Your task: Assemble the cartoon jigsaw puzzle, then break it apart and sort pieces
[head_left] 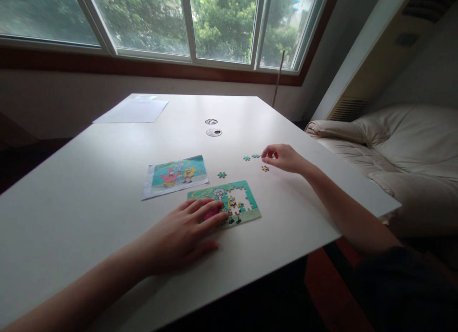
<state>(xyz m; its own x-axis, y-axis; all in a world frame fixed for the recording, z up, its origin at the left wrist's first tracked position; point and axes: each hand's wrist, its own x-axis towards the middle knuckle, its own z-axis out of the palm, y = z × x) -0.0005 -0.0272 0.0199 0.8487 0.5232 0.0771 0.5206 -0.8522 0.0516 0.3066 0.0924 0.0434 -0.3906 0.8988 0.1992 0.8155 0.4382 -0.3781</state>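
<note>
A jigsaw puzzle (pixel 253 203) with a cartoon scene lies on the white table, with a gap in its upper right part. My left hand (pixel 189 227) rests flat across its left side, fingers stretched out, covering part of the picture. Beyond the puzzle to the right, my right hand (pixel 281 158) is at the tabletop, thumb and fingertips pinched on a small puzzle piece (pixel 275 155) that they partly hide. Loose by it are two teal pieces, one piece (pixel 246 158) and another (pixel 255 156), plus a multicoloured piece (pixel 265 169). A green piece (pixel 222 175) lies just above the puzzle.
A printed reference picture (pixel 175 174) on white paper lies left of the puzzle. Two round flat discs, one (pixel 211 122) behind the other (pixel 214 132), lie farther back. White sheets (pixel 132 110) cover the far left corner. A cream sofa (pixel 404 155) stands to the right.
</note>
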